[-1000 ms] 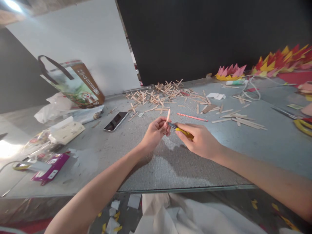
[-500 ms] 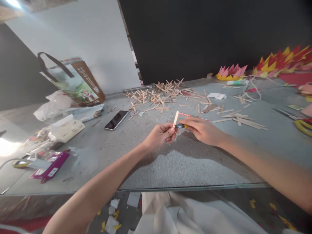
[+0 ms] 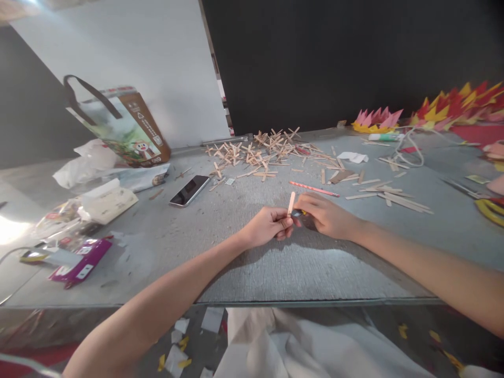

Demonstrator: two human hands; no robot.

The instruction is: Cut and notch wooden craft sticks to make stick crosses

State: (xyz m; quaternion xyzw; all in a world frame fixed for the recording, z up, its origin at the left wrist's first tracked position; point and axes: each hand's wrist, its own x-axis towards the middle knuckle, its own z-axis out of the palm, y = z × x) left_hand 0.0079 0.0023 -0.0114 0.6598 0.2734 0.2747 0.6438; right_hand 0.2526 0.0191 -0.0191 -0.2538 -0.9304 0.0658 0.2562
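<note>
Striped pencil (image 3: 314, 189) (pinkish-red) fully visible again beyond right hand (image 3: 328, 214)

One held stick (image 3: 291, 203), one pencil (image 3: 314, 189), one phone (image 3: 189, 190)

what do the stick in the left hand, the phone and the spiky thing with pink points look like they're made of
Stick in the left hand: probably bare wood, matt; pale tan, like a craft stick.
Phone: likely glass front, glossy black, with a smooth pale rim that could be metal or plastic.
Spiky thing: seemingly folded paper, by its flat, sharp points.
</note>
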